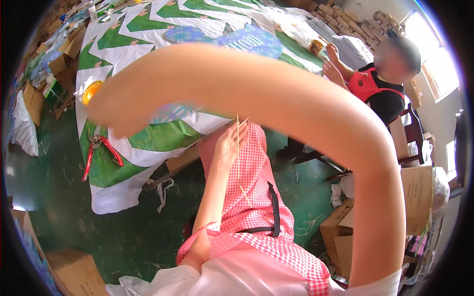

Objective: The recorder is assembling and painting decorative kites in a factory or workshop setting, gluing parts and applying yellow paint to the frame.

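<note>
My left hand [230, 145] is over my lap, on the red-and-white checked apron [247, 170]. Its fingers close on a long, thin pale stick [239, 170], which hangs down with shorter slanting pieces crossing it near the top and bottom. Sweeping across the view, my right arm reaches far left over the table. At its end my right hand [111, 111] is motion-smeared, so its fingers cannot be made out. Just beyond that hand stands a yellow-orange cup [92, 92] at the table's edge. Pruning shears [98, 143] with red handles lie nearby on the cloth, jaws toward the hand.
A green-and-white zigzag cloth [163, 135] covers the table, with a blue patterned piece [256, 42] on it. At right, a person in a red apron [368, 84] sits with hands near a small brown jar [316, 47]. Cardboard boxes [74, 271] stand on the green floor.
</note>
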